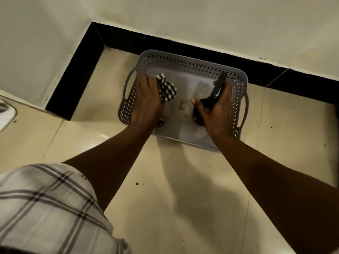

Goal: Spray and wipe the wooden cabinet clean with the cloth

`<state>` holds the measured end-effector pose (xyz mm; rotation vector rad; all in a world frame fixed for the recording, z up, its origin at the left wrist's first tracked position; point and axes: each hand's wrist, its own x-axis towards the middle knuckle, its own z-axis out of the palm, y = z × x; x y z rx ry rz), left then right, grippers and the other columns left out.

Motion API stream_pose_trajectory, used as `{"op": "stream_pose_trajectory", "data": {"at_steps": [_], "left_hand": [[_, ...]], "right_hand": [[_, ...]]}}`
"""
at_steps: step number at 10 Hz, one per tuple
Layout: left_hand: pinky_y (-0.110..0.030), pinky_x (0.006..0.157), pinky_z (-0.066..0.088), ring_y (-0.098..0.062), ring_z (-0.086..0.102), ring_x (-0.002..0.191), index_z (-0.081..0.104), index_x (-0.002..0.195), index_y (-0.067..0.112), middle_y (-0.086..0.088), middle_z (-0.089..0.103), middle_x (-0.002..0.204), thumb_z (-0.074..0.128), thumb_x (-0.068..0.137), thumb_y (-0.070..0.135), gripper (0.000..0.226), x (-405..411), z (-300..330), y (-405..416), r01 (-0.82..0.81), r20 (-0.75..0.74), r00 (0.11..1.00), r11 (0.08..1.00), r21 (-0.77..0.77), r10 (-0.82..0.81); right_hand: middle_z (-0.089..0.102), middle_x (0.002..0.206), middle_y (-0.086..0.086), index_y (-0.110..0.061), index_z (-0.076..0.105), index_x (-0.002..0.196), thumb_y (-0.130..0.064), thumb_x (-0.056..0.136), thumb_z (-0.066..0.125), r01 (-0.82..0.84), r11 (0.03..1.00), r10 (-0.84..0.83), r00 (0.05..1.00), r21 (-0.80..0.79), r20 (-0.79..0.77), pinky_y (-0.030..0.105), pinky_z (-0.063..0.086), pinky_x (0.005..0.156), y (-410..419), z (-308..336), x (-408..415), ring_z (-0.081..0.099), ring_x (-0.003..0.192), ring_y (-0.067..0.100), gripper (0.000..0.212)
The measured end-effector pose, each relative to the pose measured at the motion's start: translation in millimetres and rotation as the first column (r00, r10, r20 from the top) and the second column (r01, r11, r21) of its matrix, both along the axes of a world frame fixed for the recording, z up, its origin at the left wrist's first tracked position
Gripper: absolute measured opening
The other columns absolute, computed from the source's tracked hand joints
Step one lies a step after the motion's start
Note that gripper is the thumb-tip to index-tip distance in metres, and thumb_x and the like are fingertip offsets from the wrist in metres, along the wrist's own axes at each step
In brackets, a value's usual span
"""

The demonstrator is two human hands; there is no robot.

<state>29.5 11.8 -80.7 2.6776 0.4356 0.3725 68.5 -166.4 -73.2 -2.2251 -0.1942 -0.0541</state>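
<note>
A grey perforated plastic basket (pixel 190 64) with side handles sits on the floor against the wall. Both my hands are inside it. My left hand (pixel 147 99) is closed around a black-and-white checked cloth (pixel 167 88), which bunches out past my fingers. My right hand (pixel 218 109) grips a dark spray bottle (pixel 217 88) by its neck, the nozzle pointing away from me toward the wall. The bottle's round body shows below my thumb. No wooden cabinet is in view.
Cream floor tiles (pixel 174 189) carry small dark specks. A black skirting band (pixel 113 39) runs along the white wall and turns a corner at the left. My checked garment (pixel 45 208) fills the lower left. A white object (pixel 5 114) lies at the left edge.
</note>
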Motion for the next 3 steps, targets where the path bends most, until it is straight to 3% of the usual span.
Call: {"op": "stream_pose_trajectory", "data": {"at_steps": [1,2,3], "left_hand": [[-0.043,0.098,0.043,-0.037,0.042,0.116,0.042,0.125,-0.003,-0.026,0.038,0.133,0.062,0.085,0.013,0.048,-4,-2,1,0.025,-0.133,0.991,0.999,0.04,-0.019],[-0.045,0.098,0.038,-0.039,0.041,0.115,0.042,0.124,0.0,-0.026,0.039,0.132,0.062,0.082,0.034,0.058,-6,13,3,0.093,-0.21,0.975,0.988,0.123,-0.066],[-0.046,0.104,0.036,-0.038,0.036,0.126,0.039,0.131,0.006,-0.022,0.033,0.144,0.056,0.084,0.036,0.058,-7,41,0,0.139,-0.214,0.971,0.982,0.124,-0.111]], "right_hand": [[0.05,0.14,0.014,-0.005,0.034,0.142,-0.043,0.073,0.082,0.0,1.0,0.001,0.999,0.017,-0.052,0.041,0.047,0.1,-2,1,1,0.052,0.123,0.031,0.092],[0.03,0.155,0.014,-0.008,0.017,0.15,-0.036,0.066,0.089,-0.074,0.997,0.076,0.985,0.019,-0.153,0.039,0.039,0.11,-9,7,4,0.039,0.137,0.03,0.114],[0.007,0.164,0.017,-0.006,0.001,0.155,-0.044,0.062,0.088,-0.126,0.984,0.092,0.964,-0.125,-0.249,0.045,0.019,0.12,-21,29,-2,0.012,0.151,0.033,0.133]]}}
